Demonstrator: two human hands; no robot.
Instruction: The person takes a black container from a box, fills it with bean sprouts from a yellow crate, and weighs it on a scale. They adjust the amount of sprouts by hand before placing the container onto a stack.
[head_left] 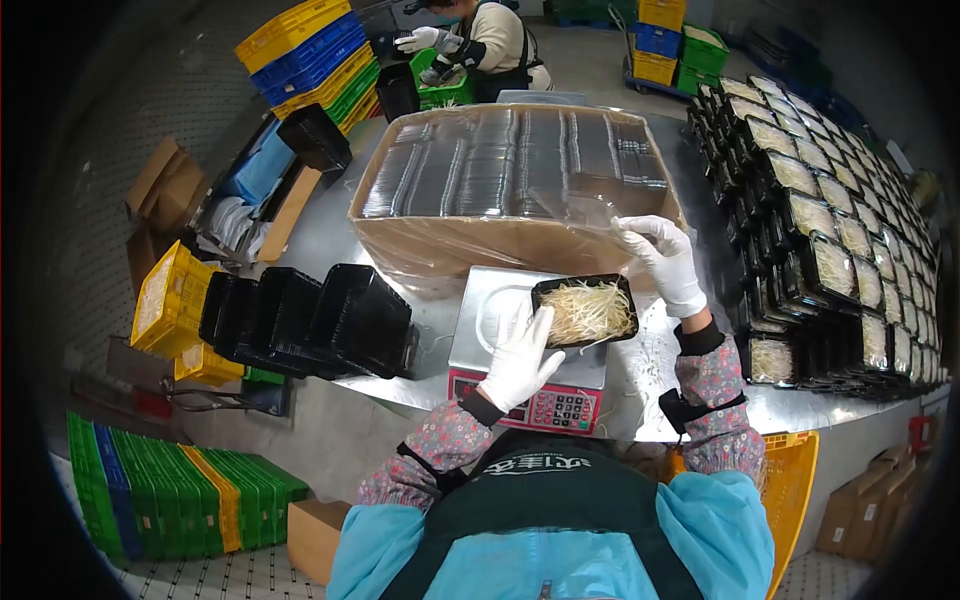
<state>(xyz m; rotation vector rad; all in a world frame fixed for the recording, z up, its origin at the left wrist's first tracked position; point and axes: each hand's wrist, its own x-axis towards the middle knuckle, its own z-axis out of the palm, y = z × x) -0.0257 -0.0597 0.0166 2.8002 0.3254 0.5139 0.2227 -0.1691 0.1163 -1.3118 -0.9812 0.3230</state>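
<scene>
Two gloved hands, mine, work over a scale (527, 360) on the metal table (320, 230). A black tray (585, 311) filled with pale bean sprouts (590, 312) sits on the scale's platform, toward its right rear corner. My left hand (519, 362) lies open, fingers spread, on the platform with its fingertips at the tray's left edge; it grips nothing. My right hand (660, 258) is raised beyond the tray, fingers pinched on a clear plastic lid (590, 212) at the near right corner of a large cardboard box (510, 190) packed with rows of such lids. The hands are well apart, one on each side of the tray. To the left of the scale lie nested stacks of empty black trays (305, 318). To the right, filled and lidded trays (830, 230) stand in stacked rows along the table. Beyond the box, another person (480, 40) in white gloves works beside coloured crates (310, 55).
</scene>
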